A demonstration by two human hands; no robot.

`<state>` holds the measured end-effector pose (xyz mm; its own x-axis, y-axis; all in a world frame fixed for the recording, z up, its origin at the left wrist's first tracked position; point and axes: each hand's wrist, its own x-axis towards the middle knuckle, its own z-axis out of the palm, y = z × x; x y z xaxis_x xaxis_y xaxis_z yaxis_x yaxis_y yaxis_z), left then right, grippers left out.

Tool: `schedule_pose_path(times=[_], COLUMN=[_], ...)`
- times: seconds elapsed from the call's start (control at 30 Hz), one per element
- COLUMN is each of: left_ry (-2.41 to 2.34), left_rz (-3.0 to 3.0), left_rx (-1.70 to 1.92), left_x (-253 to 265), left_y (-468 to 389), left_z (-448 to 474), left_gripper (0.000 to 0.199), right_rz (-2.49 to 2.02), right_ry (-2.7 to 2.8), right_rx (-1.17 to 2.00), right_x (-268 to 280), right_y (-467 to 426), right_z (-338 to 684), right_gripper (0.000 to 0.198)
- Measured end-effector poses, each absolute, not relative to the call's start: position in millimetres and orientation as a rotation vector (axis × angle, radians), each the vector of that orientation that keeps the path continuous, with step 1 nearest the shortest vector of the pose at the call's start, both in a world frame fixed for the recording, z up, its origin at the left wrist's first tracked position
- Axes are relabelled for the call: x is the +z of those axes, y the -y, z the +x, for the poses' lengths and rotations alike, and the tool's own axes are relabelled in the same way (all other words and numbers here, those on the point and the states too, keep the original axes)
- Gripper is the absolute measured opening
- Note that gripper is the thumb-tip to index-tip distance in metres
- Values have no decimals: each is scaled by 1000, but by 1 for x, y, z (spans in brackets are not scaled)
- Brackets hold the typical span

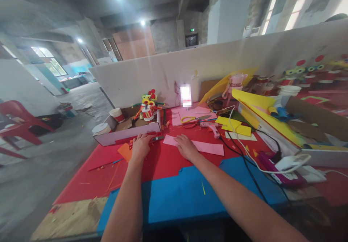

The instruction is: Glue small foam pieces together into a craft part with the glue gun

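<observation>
My left hand (140,145) is curled low over the red-covered table, its fingers closed on a bladed tool (157,138). Metal shows past the fingertips and a bit of red on the other side; my hand hides the rest. Under my right hand (186,147) lies a long pink paper strip (210,148); the fingers are stretched out on its left part. Just left of my left hand is an orange paper piece (124,152). Beyond the strip are yellow-handled scissors (194,120) and a pink glue gun (211,127).
A shallow box (127,134) at the left holds a paper-cup figure (148,108). Yellow paper pieces (234,126) lie behind the strip. Cables cross to a purple power strip (281,169). A blue sheet (187,191) covers the front edge; a white partition (163,71) stands behind.
</observation>
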<state>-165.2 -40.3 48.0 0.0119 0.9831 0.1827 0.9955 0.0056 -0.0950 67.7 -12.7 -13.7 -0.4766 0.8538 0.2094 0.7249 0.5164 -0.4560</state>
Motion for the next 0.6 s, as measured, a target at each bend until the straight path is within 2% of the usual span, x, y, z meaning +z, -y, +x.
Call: schedule_pose_path(times=[0.3,0.6], left_ry=[1967,1988], left_rz=[-2414,-2343], left_rx=[-163,-134], left_x=[38,41], left_y=[33,37], left_z=[-161,-165], left_gripper=[54,55], right_rz=[-1193,-1266], right_ry=[2357,2427], right_rx=[356,418], right_x=[-11,-12], right_y=[9,9], right_z=[68,66], right_gripper=[38,41])
